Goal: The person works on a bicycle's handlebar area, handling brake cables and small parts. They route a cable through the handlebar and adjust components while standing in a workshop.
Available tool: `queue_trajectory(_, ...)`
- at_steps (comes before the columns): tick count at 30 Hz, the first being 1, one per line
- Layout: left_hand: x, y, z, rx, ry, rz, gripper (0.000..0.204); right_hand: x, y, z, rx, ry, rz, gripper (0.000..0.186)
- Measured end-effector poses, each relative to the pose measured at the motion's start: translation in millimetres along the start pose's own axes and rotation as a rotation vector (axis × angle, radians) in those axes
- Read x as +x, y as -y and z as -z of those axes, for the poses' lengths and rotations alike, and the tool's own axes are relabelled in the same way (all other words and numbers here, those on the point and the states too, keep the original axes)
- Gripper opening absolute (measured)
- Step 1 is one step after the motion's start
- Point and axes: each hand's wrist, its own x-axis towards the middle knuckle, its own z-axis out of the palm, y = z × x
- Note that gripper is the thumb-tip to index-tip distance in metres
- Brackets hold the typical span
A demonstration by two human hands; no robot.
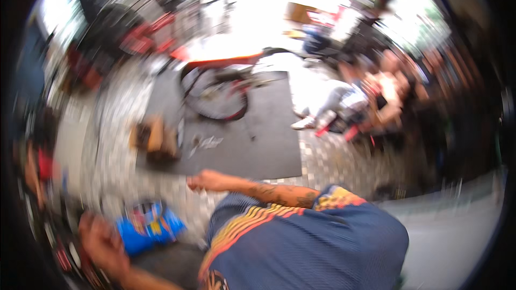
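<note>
The whole view is smeared by motion. My left hand (105,244) is at the lower left, beside a shiny blue bag (150,230); blur hides whether its fingers hold anything. My right hand (203,181) reaches leftward in front of my body, near the front edge of a dark grey mat (274,147). Its fingers are curled in; anything inside them is hidden. Ahead, a bicycle with an orange-red frame (228,62) and a dark wheel (242,108) is on the mat, apart from both hands. Small silvery items (208,143), too blurred to name, lie on the mat.
A brown cardboard box (157,138) stands at the mat's left edge. On the right, a person (387,94) sits low near the tiled floor (328,156). Red and dark machinery (145,32) crowds the far left. A pale surface (451,231) is at my right.
</note>
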Motion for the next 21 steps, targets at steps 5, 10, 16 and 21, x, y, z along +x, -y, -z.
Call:
queue_trajectory(5, -10.0, 188.5, -9.0, -0.154, 0.324, -0.141, 0.034, 20.5, 133.1, -40.6, 0.078, 0.217, 0.253, 0.053)
queue_trajectory(10, -35.1, 213.6, 18.0, 0.279, 0.123, -0.215, 0.007, 94.1, 172.6, -53.6, 0.947, 0.173, -0.082, 0.016)
queue_trajectory(16, -58.7, 232.3, 63.3, 0.433, 0.045, -0.044, 0.009, 162.6, 214.6, 21.8, 0.799, 0.255, 0.120, 0.029)
queue_trajectory(21, -66.2, 260.5, 85.8, 0.503, -0.039, 0.001, 0.010, 163.8, 251.6, 24.7, 0.783, 0.200, 0.317, 0.027)
